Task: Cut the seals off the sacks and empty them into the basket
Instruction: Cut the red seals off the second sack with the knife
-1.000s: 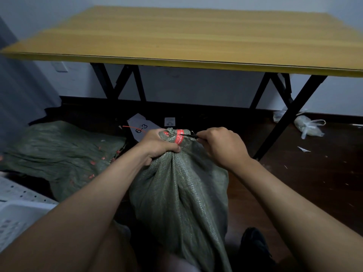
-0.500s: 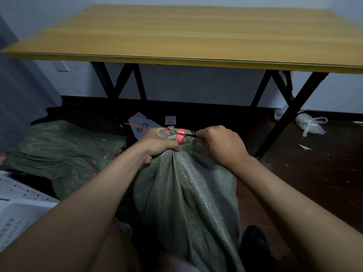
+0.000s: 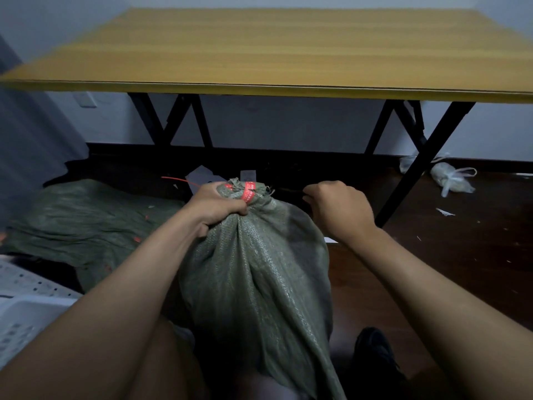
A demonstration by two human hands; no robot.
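Sack [image 3: 256, 272]: green woven fabric, standing upright on the floor between the person's knees, in front of the bench; neck gathered into a tuft at the top.
Seal [image 3: 248, 194]: red band with pale print, wrapped round the gathered neck just above the left hand; in place on the sack.
Left hand [image 3: 219, 207]: clenched round the neck of the sack just below the seal, fingers curled into the fabric.
Right hand [image 3: 340, 210]: curled into a fist just right of the sack's neck, apart from the seal; a thin dark tool [image 3: 288, 191] juts from the fingers toward the sack, its kind too dim to tell.
Basket [image 3: 20, 307]: white perforated plastic, at the lower left edge, only partly in view.
Second sack [image 3: 86, 226]: green woven fabric, lying flat and slack on the floor to the left, with small red scraps on it.
Bench [image 3: 274, 53]: yellow wood-grain top on black crossed folding legs, beyond the sack.
Floor [image 3: 461, 255]: dark wood, with pale scraps scattered at right.
Paper tag [image 3: 199, 176]: white, on the floor under the bench behind the left hand, beside a thin red strip [image 3: 176, 179].
Plastic bag [image 3: 450, 179]: whitish, knotted, on the floor by the right bench leg.
Shoe [image 3: 375, 356]: dark, at the bottom right of the sack.
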